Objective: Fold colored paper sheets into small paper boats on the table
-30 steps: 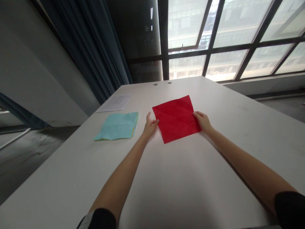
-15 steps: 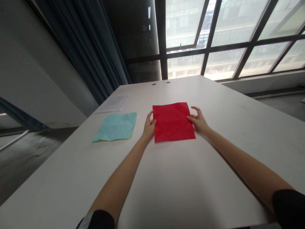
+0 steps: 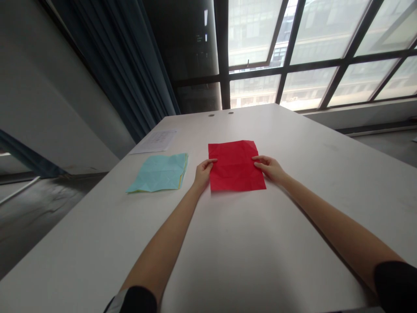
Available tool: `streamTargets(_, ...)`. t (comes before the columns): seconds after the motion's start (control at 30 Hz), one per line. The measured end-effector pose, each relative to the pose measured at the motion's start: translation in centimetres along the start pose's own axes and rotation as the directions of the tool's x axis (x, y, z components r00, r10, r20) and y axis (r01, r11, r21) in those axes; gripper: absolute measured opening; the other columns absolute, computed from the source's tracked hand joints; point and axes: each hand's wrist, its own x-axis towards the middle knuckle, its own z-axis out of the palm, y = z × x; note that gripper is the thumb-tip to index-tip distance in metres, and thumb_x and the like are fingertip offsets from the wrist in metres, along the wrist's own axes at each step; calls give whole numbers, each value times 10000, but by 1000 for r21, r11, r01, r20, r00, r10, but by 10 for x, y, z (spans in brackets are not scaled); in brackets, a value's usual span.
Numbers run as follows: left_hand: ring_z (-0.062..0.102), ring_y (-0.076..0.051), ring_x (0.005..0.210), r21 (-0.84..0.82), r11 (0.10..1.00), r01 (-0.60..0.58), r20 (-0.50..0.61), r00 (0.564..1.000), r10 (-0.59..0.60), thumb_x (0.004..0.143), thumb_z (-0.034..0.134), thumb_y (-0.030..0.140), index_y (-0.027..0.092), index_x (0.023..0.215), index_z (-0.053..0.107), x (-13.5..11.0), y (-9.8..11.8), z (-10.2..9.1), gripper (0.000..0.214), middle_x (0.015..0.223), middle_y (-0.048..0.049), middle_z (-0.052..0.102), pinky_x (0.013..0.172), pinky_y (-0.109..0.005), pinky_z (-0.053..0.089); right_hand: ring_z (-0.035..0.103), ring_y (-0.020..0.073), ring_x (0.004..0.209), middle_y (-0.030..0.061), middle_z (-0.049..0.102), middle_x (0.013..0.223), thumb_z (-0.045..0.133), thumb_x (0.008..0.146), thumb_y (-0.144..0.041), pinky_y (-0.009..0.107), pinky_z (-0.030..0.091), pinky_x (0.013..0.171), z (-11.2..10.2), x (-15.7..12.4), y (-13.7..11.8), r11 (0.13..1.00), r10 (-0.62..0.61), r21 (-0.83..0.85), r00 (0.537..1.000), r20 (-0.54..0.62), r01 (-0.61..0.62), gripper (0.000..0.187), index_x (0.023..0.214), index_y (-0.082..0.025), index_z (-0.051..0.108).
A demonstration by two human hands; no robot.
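Note:
A square sheet of red paper [image 3: 235, 167] with faint creases is spread out between my two hands over the white table. My left hand [image 3: 203, 171] grips its left edge, fingers and thumb closed together there. On the opposite edge, my right hand [image 3: 271, 168] pinches the sheet, fingertips lying over the red surface. Light blue paper [image 3: 159, 173] rests on the table to the left of my left hand, with a yellow-green layer showing along its edges.
A white printed sheet [image 3: 154, 141] lies at the table's far left edge. The white table [image 3: 234, 252] stretches toward tall windows [image 3: 254, 87]. A blue curtain [image 3: 130, 65] hangs at the back left. Two small round dark spots mark the table's far end.
The fingers of both hands have come down onto the red paper's side edges; before, the right fingers were raised. The red paper's near edge has shifted slightly away from me.

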Motion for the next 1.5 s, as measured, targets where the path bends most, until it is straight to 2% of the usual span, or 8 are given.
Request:
streamTargets(0.2, 620, -169, 760, -126, 976, 177, 126, 979, -161, 621, 683, 303, 145, 928, 654, -6, 8, 2, 346, 850, -59, 682, 747, -328, 486, 641, 172, 756, 45, 695, 867, 753, 587, -322, 331, 519, 731, -5, 1, 2, 999, 22, 26, 1000, 5, -22, 399, 951, -196, 648)
streamTargets(0.33, 623, -160, 745, -118, 970, 211, 234, 956, -179, 562, 751, 263, 145, 921, 657, -11, 10, 2, 390, 849, -55, 679, 746, -322, 491, 640, 178, 781, 50, 692, 908, 753, 597, -317, 332, 520, 740, -8, 2, 2, 1000, 25, 15, 999, 22, -25, 418, 984, -199, 650)
streamTargets(0.5, 624, -174, 765, -50, 979, 199, 196, 963, -186, 553, 757, 251, 137, 911, 677, -11, 9, 3, 384, 851, -67, 680, 779, -343, 489, 634, 175, 769, 45, 688, 907, 766, 575, -304, 333, 520, 716, -6, 1, 0, 997, -2, -76, 998, 65, 7, 459, 1006, -199, 647)
streamTargets(0.7, 639, -185, 772, -165, 941, 294, 206, 944, -258, 527, 776, 215, 131, 981, 661, -12, 12, 6, 475, 869, -87, 690, 806, -374, 495, 620, 157, 691, 21, 690, 782, 741, 599, -327, 306, 513, 661, -1, -2, -6, 985, -38, -165, 999, 31, 43, 344, 906, -184, 682)
streamTargets(1.1, 658, -180, 730, -364, 819, 445, 246, 893, -376, 565, 727, 87, 131, 1024, 621, -17, 29, 14, 473, 828, -76, 699, 749, -354, 532, 622, 143, 614, 1, 690, 696, 774, 531, -360, 279, 508, 613, 9, -4, -12, 995, 78, 61, 997, -18, -77, 317, 785, -197, 676)
streamTargets(1.3, 661, -186, 732, -355, 824, 441, 277, 892, -358, 569, 736, 91, 130, 1039, 615, -18, 31, 14, 487, 832, -83, 700, 742, -339, 529, 608, 144, 609, -14, 662, 671, 769, 521, -398, 290, 504, 614, 13, -6, -14, 997, 71, 44, 997, -15, -70, 306, 737, -214, 655)
streamTargets(1.4, 661, -190, 746, -342, 820, 458, 302, 880, -366, 572, 738, 94, 129, 1027, 624, -18, 32, 14, 471, 856, -93, 698, 749, -335, 526, 614, 177, 775, 15, 655, 847, 727, 577, -439, 315, 498, 697, 8, -3, -10, 994, -34, -104, 999, -31, 31, 280, 743, -224, 660)
streamTargets(1.5, 661, -188, 757, -334, 803, 494, 329, 859, -392, 572, 736, 85, 120, 993, 640, -19, 36, 13, 433, 892, -104, 693, 756, -324, 526, 495, 233, 1095, 59, 526, 1201, 678, 644, -443, 330, 461, 812, 0, 0, -9, 911, -203, -367, 979, 0, 189, 256, 769, -219, 681)
